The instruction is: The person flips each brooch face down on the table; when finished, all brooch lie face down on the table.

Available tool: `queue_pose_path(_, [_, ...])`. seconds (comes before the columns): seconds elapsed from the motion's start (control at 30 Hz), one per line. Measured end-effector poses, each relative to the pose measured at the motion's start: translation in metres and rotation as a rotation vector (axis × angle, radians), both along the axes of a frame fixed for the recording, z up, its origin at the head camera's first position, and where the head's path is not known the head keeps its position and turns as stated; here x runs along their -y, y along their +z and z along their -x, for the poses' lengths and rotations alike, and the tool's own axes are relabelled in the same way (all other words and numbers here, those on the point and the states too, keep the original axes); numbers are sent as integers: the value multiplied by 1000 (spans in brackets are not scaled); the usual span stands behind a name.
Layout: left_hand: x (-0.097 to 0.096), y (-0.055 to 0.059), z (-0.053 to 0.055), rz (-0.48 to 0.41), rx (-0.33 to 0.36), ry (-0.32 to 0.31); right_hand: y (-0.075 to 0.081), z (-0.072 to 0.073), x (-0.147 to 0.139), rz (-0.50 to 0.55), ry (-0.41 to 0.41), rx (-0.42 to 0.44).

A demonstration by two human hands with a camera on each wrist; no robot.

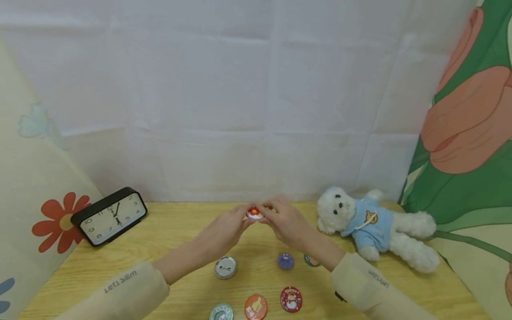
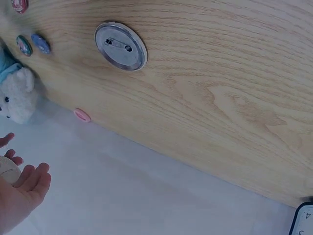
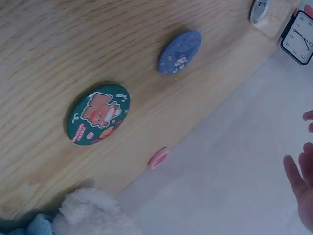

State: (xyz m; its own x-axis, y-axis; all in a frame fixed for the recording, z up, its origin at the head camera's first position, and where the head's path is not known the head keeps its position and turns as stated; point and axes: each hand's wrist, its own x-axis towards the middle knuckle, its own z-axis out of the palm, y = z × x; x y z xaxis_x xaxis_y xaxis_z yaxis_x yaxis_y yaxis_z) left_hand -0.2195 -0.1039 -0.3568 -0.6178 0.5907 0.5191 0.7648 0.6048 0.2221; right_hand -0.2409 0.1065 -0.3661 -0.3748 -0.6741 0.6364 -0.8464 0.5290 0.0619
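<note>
A round pin badge with a red and white face is held up between both hands above the far part of the table. My left hand pinches its left side. From the other side, the fingers and thumb of my right hand grip the badge's right edge. In the left wrist view a pale round face of the badge shows by the curled fingers. The right wrist view catches only part of the right hand at its edge.
On the table lie a face-down pin badge, a purple badge, a red one, an orange one and green ones. A small pink oval piece lies near the back edge. A black clock and a plush bear flank them.
</note>
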Motion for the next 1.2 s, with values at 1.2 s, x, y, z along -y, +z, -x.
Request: queue_pose_path(1.2, [-4,-34,-8,76,-140,48,-27,-10,3,239,-34,580])
